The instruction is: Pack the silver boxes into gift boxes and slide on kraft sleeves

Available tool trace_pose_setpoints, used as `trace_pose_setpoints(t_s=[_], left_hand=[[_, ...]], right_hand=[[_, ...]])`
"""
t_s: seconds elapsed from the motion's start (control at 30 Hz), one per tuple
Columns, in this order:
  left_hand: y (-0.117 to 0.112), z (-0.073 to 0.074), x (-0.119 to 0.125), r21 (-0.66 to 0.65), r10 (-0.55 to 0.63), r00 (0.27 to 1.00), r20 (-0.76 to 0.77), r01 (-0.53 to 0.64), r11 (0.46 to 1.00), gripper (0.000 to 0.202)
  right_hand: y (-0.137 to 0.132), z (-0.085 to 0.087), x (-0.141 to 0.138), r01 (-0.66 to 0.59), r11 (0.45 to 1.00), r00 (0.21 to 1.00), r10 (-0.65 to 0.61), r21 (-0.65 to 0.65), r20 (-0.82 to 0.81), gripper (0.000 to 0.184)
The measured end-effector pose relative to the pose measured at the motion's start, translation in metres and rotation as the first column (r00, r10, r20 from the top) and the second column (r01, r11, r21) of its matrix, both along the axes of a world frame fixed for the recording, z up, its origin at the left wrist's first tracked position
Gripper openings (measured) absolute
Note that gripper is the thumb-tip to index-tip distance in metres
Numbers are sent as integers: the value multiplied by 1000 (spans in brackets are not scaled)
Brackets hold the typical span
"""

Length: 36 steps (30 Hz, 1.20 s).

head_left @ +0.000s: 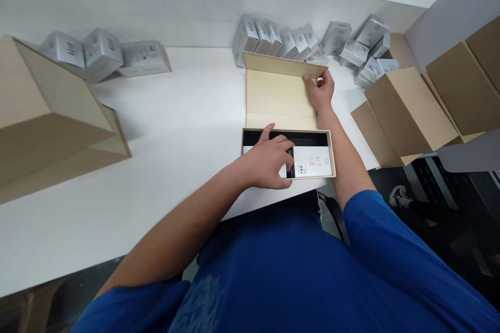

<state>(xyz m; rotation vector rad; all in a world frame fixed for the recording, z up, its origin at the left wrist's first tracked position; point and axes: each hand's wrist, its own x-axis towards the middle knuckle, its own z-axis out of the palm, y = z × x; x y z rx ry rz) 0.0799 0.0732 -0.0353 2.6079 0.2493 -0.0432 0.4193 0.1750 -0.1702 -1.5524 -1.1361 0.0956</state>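
A cream gift box (333, 153) with a dark inside lies near the table's front edge, its lid (279, 93) folded back away from me. Inside, a small white carton (312, 161) with red and black print fills the right part. My left hand (269, 161) is over the left part, fingers bent around the right side of another white carton (283, 170), which it mostly hides. A dark gap shows between the two cartons. With thumb and fingers, my right hand (322, 91) pinches the lid's far right corner flap.
Several silver-white cartons (289, 41) stand along the back wall. More are piled (363, 47) at back right and lined up (103, 52) at back left. Large cream boxes stand at left (58, 130) and right (410, 114) on the white table (175, 130). A person's shoe (398, 196) shows below.
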Motion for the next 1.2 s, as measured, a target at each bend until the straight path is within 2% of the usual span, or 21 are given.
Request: trace_pose_setpoints(t_s=[0.23,0.47,0.57,0.7,0.8,1.0,1.03,1.2], left_hand=[[2,1,0,-20,-25,999,-32,24,1000,23],[-1,2,-1,34,-15,999,-51,17,999,31],[-6,5,0,122,10,996,-84,0,993,37],[-14,9,2,293,30,994,-102,2,956,37],[-18,9,1,346,23,995,-94,11,938,38],[-24,6,-18,297,113,994,8,-110,948,29],[-25,5,-23,287,136,990,24,-137,948,36],[-29,-8,-48,222,312,941,128,-334,916,100]], right_hand=[[-2,3,0,14,1000,1000,-14,2,-11,81],[-3,6,-3,-13,999,1000,12,-32,-21,81],[-2,5,-2,-9,1000,1000,9,-24,-17,85],[-1,4,-2,-15,1000,1000,14,-24,-26,89],[-1,4,-2,-11,1000,998,10,-24,-54,89],[-4,4,-3,-25,1000,996,24,-8,-80,83],[-4,4,-3,-31,1000,997,31,-1,-78,83],[-5,8,-5,-65,995,992,73,79,-99,85]])
